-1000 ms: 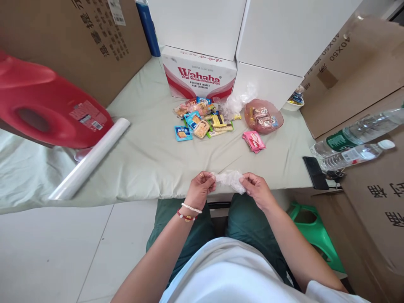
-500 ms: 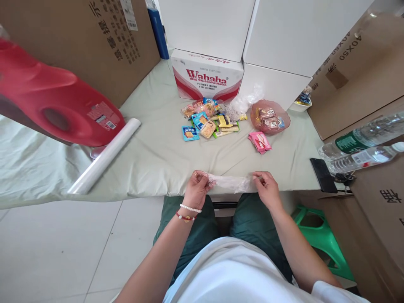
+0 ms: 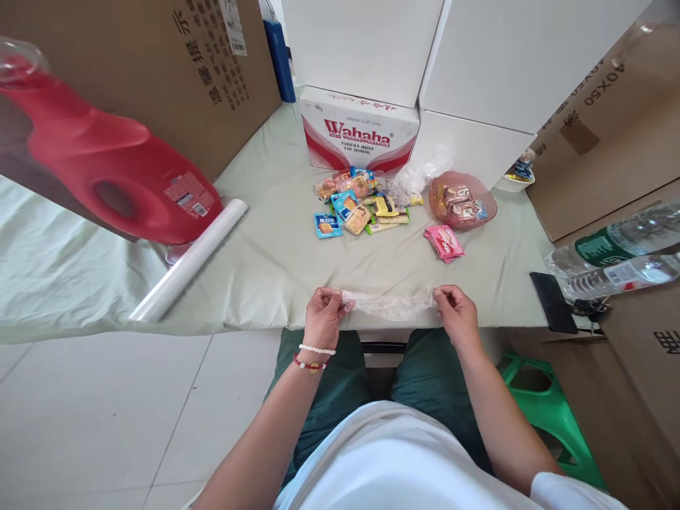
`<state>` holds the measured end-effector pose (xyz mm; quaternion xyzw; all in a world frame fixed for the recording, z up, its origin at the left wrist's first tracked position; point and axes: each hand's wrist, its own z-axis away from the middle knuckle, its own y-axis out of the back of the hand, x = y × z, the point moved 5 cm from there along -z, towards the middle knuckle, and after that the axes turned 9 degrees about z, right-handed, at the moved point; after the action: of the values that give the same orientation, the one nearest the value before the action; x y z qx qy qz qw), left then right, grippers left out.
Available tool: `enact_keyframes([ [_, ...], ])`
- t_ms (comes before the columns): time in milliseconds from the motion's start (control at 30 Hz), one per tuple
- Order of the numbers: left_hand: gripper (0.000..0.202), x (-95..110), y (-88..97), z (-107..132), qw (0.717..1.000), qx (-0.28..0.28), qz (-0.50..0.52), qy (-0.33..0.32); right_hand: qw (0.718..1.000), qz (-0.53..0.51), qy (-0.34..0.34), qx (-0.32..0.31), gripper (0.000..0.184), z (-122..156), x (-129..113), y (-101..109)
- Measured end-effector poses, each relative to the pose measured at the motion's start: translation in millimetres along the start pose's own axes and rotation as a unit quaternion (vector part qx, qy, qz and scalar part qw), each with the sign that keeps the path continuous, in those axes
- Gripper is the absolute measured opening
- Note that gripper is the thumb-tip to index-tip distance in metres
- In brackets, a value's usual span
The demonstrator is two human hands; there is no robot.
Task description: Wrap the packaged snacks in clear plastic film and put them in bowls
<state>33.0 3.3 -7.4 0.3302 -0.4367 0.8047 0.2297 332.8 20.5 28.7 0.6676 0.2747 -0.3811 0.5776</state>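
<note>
A crumpled clear plastic bag [image 3: 390, 304] is stretched sideways just above the table's front edge. My left hand [image 3: 323, 312] pinches its left end, and my right hand [image 3: 457, 315] pinches the right end between thumb and fingers. Beyond them, a pile of wrapped snacks [image 3: 355, 205] lies on the cloth, with loose clear plastic [image 3: 422, 177] behind it. Right of the pile, a pink glass bowl [image 3: 486, 205] holds brown-wrapped snacks [image 3: 460, 202]. Pink snack packets [image 3: 444, 243] lie in front of the bowl.
At left, a large red jug [image 3: 122, 170] stands behind a roll of plastic film [image 3: 188, 262]. A Wahaha carton [image 3: 358, 134] backs the table. On the right are a white bowl [image 3: 516, 183], plastic bottles [image 3: 610, 248] and a black phone [image 3: 552, 302]. A green stool [image 3: 555, 411] stands below.
My hands have moved slightly apart, drawing the plastic bag out wider. My right hand now grips its right end more closely. The whole view has shifted a little.
</note>
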Motion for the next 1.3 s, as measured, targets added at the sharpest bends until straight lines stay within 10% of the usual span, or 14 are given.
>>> enact_keyframes([
  [233, 0.053, -3, -6.7, 0, 1.0, 0.002, -0.005, 0.002, 0.987, 0.105, 0.104, -0.06, 0.046, 10, -27, -31],
  [433, 0.041, 22, 19.1, -5, 0.983, 0.044, -0.166, -0.058, 0.997, -0.035, -0.016, -0.065, 0.037, -5, 11, -21],
  [533, 0.025, 52, 10.0, 14, 0.892, 0.065, -0.354, -0.273, 0.99, -0.11, -0.05, -0.072, 0.042, -13, 18, -7],
  [600, 0.018, 57, -18.3, 34, 0.808, -0.031, -0.432, -0.399, 0.986, -0.14, -0.052, -0.068, 0.042, -16, 16, -1],
  [767, 0.049, 13, -78.1, 53, 0.672, -0.276, -0.554, -0.406, 0.979, -0.177, -0.044, -0.093, 0.038, -15, 0, -1],
  [900, 0.026, -12, -76.5, 28, 0.712, -0.31, -0.565, -0.278, 0.97, -0.207, -0.061, -0.114, 0.04, -14, -4, -2],
  [1100, 0.031, -1, -46.5, 13, 0.8, -0.213, -0.525, -0.195, 0.946, -0.296, -0.132, -0.034, 0.052, -22, 18, 6],
  [1300, 0.065, 1, -68.4, 54, 0.696, -0.199, -0.589, -0.359, 0.939, -0.299, -0.155, -0.069, 0.042, -11, 9, -5],
])
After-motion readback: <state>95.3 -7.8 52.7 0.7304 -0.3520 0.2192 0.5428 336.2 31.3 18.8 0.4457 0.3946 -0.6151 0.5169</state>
